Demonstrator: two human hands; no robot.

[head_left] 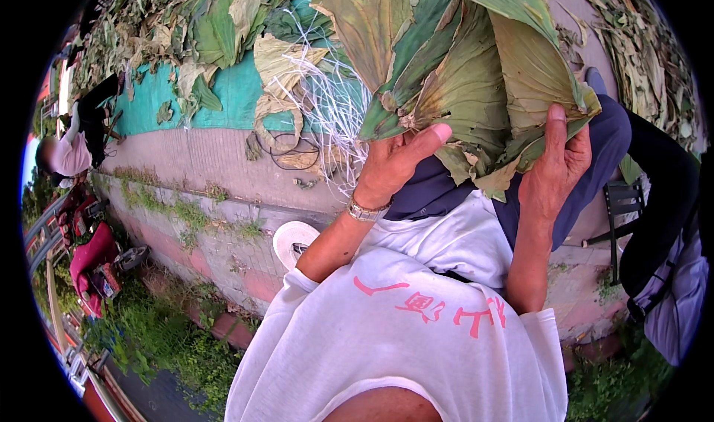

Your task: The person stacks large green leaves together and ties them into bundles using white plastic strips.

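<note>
Above my lap I hold large dried lotus leaves (pixel 468 80), green and yellow-brown, folded and overlapping, with crumpled lower edges. My left hand (pixel 398 161) grips them near the knotted centre where the veins meet. Its thumb lies along the lower edge and its other fingers are hidden underneath. On the right side, my right hand (pixel 558 158) pinches the rim, thumb on top and fingers behind. A tangle of thin white plastic strings (pixel 331 102) lies just left of the leaves.
Heaps of dried leaves (pixel 163 20) cover a green tarp (pixel 230 98) at far left, with more leaves (pixel 647 50) at right. A white round object (pixel 294 243) is by my left elbow. Someone sits close at right (pixel 673 273); another person (pixel 71 154) is far left near a red vehicle (pixel 97 266).
</note>
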